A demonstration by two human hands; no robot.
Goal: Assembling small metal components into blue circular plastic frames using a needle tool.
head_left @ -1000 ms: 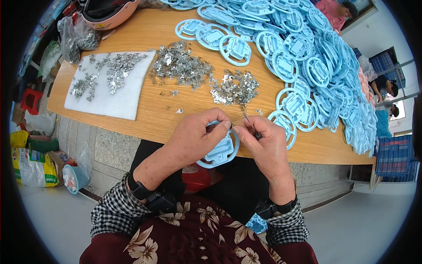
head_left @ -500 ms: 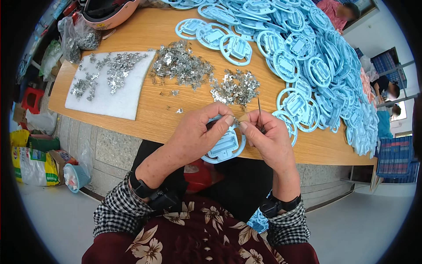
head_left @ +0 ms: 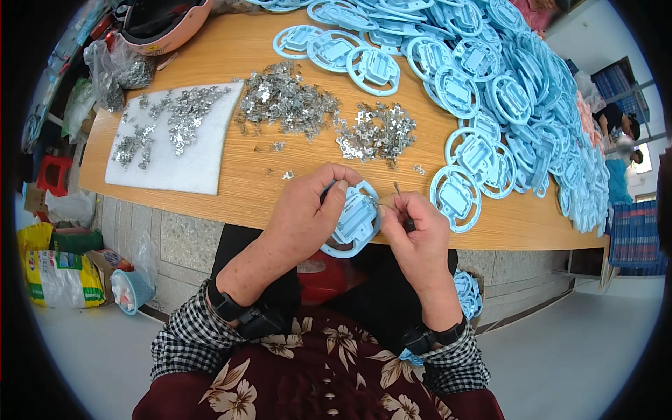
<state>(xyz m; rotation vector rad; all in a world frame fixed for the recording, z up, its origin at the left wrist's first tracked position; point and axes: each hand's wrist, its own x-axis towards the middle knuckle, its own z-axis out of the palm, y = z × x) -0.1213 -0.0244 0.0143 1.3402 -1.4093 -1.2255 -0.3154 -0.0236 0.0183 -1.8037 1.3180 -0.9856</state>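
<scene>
My left hand (head_left: 308, 213) grips a light blue round plastic frame (head_left: 353, 222) at the near edge of the wooden table (head_left: 231, 182), thumb across its top rim. Pressed against the frame's right side, my right hand (head_left: 413, 234) pinches a thin metal tool (head_left: 397, 189) whose tip sticks up above the fingers. Whether a small metal clip sits under those fingertips cannot be told. Loose silver metal clips (head_left: 374, 133) lie in a heap just beyond both hands.
A large pile of identical blue frames (head_left: 504, 98) covers the table's right and far side. A second clip heap (head_left: 283, 101) and a white foam pad (head_left: 178, 136) with clips lie left. Bags (head_left: 59, 276) and a small bucket (head_left: 129, 290) stand on the floor left.
The blue frame has been turned and raised slightly in my left hand. My right hand has closed in on its right edge, the thin tool staying upright.
</scene>
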